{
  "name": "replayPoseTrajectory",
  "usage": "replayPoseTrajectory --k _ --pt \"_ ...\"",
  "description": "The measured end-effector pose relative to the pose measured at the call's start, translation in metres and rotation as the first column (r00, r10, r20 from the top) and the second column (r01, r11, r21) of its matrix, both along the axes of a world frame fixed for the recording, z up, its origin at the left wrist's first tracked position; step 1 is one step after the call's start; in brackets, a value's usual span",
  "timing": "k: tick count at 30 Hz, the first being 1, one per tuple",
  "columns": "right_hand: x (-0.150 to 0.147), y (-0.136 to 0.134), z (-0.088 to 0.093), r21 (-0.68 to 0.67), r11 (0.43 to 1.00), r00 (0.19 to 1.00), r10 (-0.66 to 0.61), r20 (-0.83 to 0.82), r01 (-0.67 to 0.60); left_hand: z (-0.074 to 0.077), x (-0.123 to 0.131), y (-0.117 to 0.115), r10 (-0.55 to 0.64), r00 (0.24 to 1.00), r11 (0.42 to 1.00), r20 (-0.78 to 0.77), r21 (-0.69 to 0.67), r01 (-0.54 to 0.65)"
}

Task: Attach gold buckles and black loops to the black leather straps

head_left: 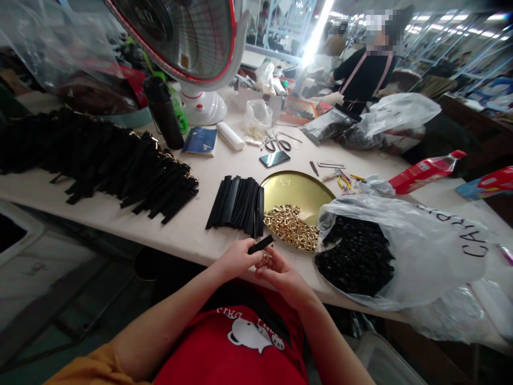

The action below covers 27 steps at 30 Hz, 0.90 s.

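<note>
My left hand (239,259) is closed around a short black strap (260,245), whose end points up and to the right. Close against it, my right hand (282,271) has its fingers curled on a small gold metal buckle (265,258); its exact shape is hard to make out. Just beyond my hands lies a neat row of black straps (236,206). A round gold tray (298,187) beside that row carries a heap of gold buckles (292,227). To the right, an open clear plastic bag (433,251) spills small black pieces (356,256).
A long pile of black straps with gold fittings (100,160) covers the table's left. Behind stand a fan (200,104), a dark bottle (163,115), a blue booklet (201,140), a phone (274,159), scissors (278,143) and pliers (343,182). A red bottle (425,174) lies right; a person (366,75) is farther back.
</note>
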State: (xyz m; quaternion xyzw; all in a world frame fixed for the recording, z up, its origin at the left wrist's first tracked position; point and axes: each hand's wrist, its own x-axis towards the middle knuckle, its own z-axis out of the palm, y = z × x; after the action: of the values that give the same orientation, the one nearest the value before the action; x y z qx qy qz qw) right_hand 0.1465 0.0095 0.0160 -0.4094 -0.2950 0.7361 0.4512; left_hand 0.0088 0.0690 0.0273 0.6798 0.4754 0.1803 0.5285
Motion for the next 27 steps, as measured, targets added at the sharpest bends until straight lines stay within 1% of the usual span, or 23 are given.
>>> replayPoseTrajectory --k 3,6,8,9,10,12,14,15,17,20,22,24,27 --pt "-0.001 0.003 -0.009 0.078 0.994 0.991 -0.084 0.103 0.076 -0.001 0.001 0.002 0.0 1.0 0.999 -0.007 -0.032 0.0" --pt "0.001 0.006 -0.019 0.139 0.976 0.946 -0.197 0.258 0.166 -0.002 0.002 0.002 -0.012 1.0 0.996 0.023 -0.091 0.015" --pt "0.003 0.007 -0.022 0.156 0.968 0.918 -0.236 0.318 0.195 -0.003 0.001 0.001 -0.033 0.998 0.991 0.061 -0.131 0.041" --pt "0.005 0.007 -0.023 0.146 0.966 0.914 -0.251 0.318 0.214 -0.004 0.001 0.001 -0.035 0.995 0.986 0.091 -0.158 0.049" --pt "0.006 0.008 -0.023 0.117 0.962 0.916 -0.271 0.296 0.247 -0.004 0.0 0.0 -0.023 0.992 0.982 0.123 -0.185 0.046" --pt "0.01 0.01 -0.022 0.002 0.936 0.919 -0.347 0.19 0.353 -0.006 -0.002 -0.002 0.02 0.986 0.977 0.166 -0.213 0.016" --pt "0.013 0.012 -0.019 -0.143 0.885 0.896 -0.439 0.063 0.443 -0.006 -0.006 -0.004 0.032 0.987 0.985 0.156 -0.172 -0.005" --pt "0.014 0.013 -0.018 -0.201 0.864 0.883 -0.468 0.012 0.461 -0.005 -0.008 -0.005 0.007 0.99 0.992 0.138 -0.129 0.011" --pt "0.014 0.012 -0.016 -0.268 0.853 0.878 -0.476 -0.051 0.447 -0.003 -0.011 -0.008 -0.077 0.992 0.995 0.101 -0.051 0.082" --pt "0.007 0.007 -0.014 -0.286 0.886 0.913 -0.401 -0.073 0.366 0.001 -0.012 -0.013 -0.159 0.983 0.987 0.09 0.013 0.159" --pt "0.0 0.002 -0.014 -0.232 0.914 0.936 -0.351 -0.037 0.334 0.004 -0.009 -0.016 -0.157 0.983 0.987 0.096 0.032 0.155" --pt "-0.006 -0.004 -0.015 -0.109 0.931 0.937 -0.343 0.065 0.349 0.004 -0.006 -0.019 -0.122 0.985 0.992 0.119 0.019 0.121" --pt "-0.012 -0.01 -0.014 0.092 0.912 0.881 -0.411 0.234 0.4 0.002 -0.002 -0.024 -0.077 0.977 0.988 0.197 -0.113 0.101"
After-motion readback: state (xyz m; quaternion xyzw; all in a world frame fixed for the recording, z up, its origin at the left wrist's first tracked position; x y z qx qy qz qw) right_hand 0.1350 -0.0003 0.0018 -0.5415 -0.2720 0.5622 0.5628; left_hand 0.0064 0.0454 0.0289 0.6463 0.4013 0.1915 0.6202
